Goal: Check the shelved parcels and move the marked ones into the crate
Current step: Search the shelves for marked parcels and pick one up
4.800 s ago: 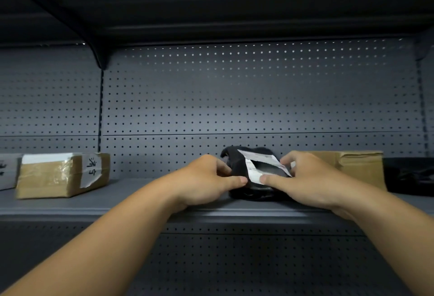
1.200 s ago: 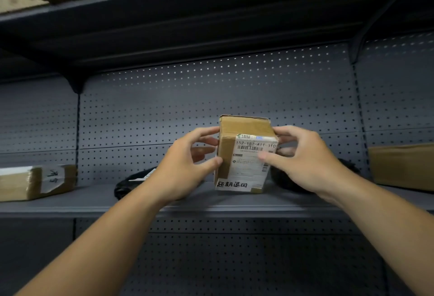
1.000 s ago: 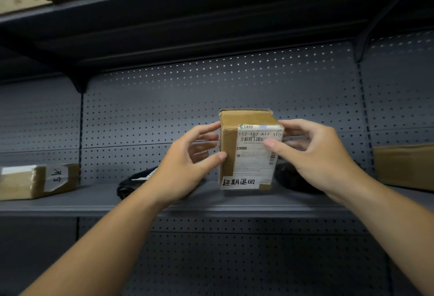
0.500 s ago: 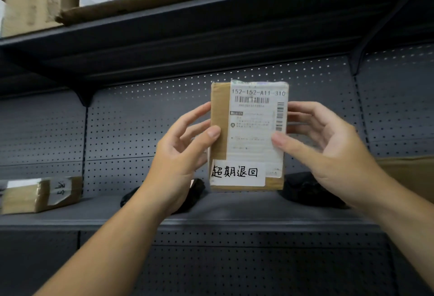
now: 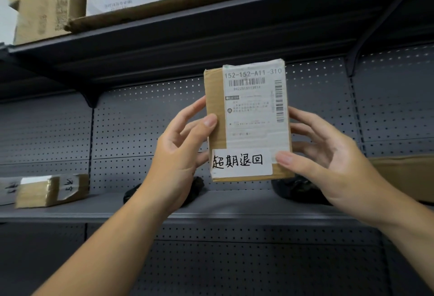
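Both hands' fingers (left hand, right hand) clamp the upright labelled parcel.

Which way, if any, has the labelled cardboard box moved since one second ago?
Yes, upward. The box stood on the shelf then; now the left hand and right hand hold it clear above that shelf.

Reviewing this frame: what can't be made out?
Head view.
- Crate: out of frame.
- Fine print on the white label of the brown cardboard parcel: blurred.
- Two black bagged parcels: partly behind left hand, right hand.
- Handwritten tag on the taped tan parcel: blurred.
- Brown box: cut by right edge.
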`<state>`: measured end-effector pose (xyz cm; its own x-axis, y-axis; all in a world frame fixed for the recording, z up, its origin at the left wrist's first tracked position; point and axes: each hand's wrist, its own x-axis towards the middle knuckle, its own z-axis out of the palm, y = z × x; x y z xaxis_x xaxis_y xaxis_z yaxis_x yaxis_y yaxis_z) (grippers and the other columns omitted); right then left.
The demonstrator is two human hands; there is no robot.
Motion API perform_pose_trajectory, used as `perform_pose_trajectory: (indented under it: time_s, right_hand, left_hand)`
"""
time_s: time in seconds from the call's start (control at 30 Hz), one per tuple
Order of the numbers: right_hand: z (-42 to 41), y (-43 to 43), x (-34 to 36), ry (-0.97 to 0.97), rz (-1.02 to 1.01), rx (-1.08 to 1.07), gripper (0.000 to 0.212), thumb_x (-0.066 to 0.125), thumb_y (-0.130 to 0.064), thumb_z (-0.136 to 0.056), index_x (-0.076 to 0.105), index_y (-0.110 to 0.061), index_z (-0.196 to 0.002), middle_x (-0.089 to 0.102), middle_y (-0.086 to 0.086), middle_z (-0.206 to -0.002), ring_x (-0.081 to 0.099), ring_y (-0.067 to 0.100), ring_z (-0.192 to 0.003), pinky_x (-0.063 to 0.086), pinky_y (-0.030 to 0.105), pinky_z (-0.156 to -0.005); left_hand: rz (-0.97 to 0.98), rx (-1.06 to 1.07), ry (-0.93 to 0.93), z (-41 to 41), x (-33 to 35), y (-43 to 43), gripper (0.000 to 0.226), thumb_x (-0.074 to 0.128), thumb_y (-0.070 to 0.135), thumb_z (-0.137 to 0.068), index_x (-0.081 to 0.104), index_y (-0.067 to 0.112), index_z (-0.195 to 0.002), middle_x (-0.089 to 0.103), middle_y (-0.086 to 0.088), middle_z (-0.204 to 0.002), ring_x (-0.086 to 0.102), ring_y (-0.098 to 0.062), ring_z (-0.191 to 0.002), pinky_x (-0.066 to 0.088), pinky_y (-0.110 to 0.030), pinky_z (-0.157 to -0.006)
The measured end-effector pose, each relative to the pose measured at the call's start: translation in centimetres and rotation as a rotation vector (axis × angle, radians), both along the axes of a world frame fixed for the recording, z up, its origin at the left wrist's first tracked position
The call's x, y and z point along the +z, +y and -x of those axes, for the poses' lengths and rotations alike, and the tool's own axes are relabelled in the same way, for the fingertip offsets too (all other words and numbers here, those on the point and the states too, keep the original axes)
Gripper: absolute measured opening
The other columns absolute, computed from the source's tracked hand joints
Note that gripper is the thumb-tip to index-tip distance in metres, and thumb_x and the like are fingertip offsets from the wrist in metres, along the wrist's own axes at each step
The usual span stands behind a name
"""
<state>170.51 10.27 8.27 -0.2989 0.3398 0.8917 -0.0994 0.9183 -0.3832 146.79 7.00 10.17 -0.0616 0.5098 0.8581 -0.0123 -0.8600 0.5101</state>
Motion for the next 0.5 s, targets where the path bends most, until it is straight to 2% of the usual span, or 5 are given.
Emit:
perform_pose_trajectory:
  time_s: [0.13, 0.2, 0.27, 0.4, 0.5]
  right_hand:
    - [-1.4, -0.2, -0.8, 0.038, 0.017, -0.001, 0.069, 0.076, -0.031, -0.078, 0.052, -0.037, -0.143, 0.063, -0.015, -0.136, 0.069, 0.015, -0.117, 0.057, 0.020, -0.089]
    - [-2.3, -0.3, -1.4, 0.070, 0.036, -0.003, 0.063, 0.077, -0.038, -0.083, 0.053, -0.039, -0.141, 0.062, -0.017, -0.138, 0.069, 0.017, -0.117, 0.056, 0.021, -0.092]
    - [-3.0, -0.7, -2.0, 0.093, 0.075, -0.002, 0.068, 0.080, -0.043, -0.077, 0.055, -0.040, -0.140, 0.062, -0.015, -0.139, 0.070, 0.020, -0.116, 0.056, 0.025, -0.093]
    - [-4.0, -2.8, -3.7, 0.110, 0.125, -0.090, 0.073, 0.081, -0.050, -0.071, 0.057, -0.037, -0.138, 0.063, -0.014, -0.138, 0.070, 0.017, -0.116, 0.057, 0.029, -0.094]
    - [-4.5, -5.2, -5.9, 0.139, 0.167, -0.192, 0.070, 0.081, -0.055, -0.072, 0.060, -0.036, -0.137, 0.063, -0.010, -0.139, 0.070, 0.020, -0.116, 0.058, 0.043, -0.095]
  left_hand:
    - [-0.005, 0.081, 0.096, -1.1, -0.6, -0.2, 0.049, 0.064, 0.045, -0.094, 0.057, 0.031, -0.141, 0.073, 0.004, -0.125, 0.069, -0.017, -0.118, 0.056, -0.041, -0.096]
    - [0.002, 0.124, 0.170, -1.5, -1.0, -0.4, 0.045, 0.052, 0.047, -0.097, 0.060, 0.029, -0.138, 0.072, 0.007, -0.126, 0.068, -0.012, -0.119, 0.056, -0.032, -0.100]
    - [0.006, 0.167, 0.197, -1.5, -1.7, -0.5, 0.042, 0.043, 0.045, -0.102, 0.064, 0.026, -0.133, 0.072, 0.009, -0.127, 0.066, -0.008, -0.120, 0.052, -0.028, -0.105]
    - [-0.011, 0.351, 0.356, -0.8, -4.1, -0.8, 0.026, 0.055, 0.035, -0.104, 0.067, 0.032, -0.127, 0.070, 0.017, -0.124, 0.064, -0.003, -0.119, 0.053, -0.035, -0.104]
    - [-0.081, 0.447, 0.485, -0.7, -6.5, -1.2, 0.026, 0.060, 0.035, -0.101, 0.065, 0.036, -0.127, 0.066, 0.024, -0.122, 0.060, 0.002, -0.118, 0.052, -0.032, -0.102]
